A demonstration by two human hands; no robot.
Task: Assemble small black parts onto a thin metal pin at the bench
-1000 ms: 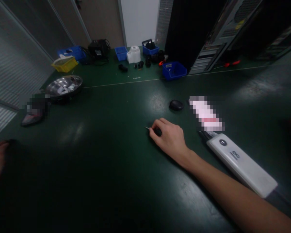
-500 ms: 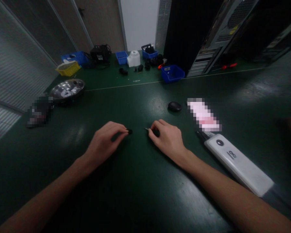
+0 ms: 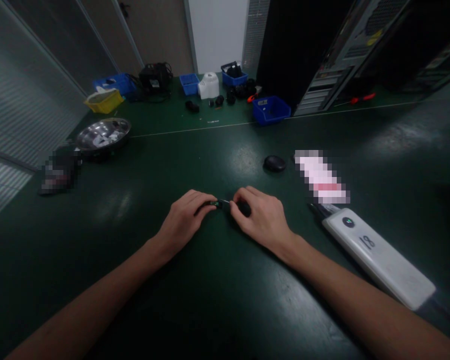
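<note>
Dark green bench mat (image 3: 217, 300) spans the view; a seam line crosses it at 12 o'clock. Beyond it sit blue bins (image 3: 270, 109), a yellow bin (image 3: 102, 100) and a white housing (image 3: 208, 85) before grey wall panels. A steel bowl (image 3: 103, 135) lies at 10 o'clock, an open computer case (image 3: 345, 55) at 1 o'clock, and a white power bank (image 3: 378, 257) at 4 o'clock.

Left hand (image 3: 185, 220) pinches a small black part (image 3: 213, 203) at centre. Right hand (image 3: 262, 215) pinches a thin tool (image 3: 235, 205), its tip touching the part.

Change over half a second: the hands have closed the gap; part and tip, then apart, now meet.
</note>
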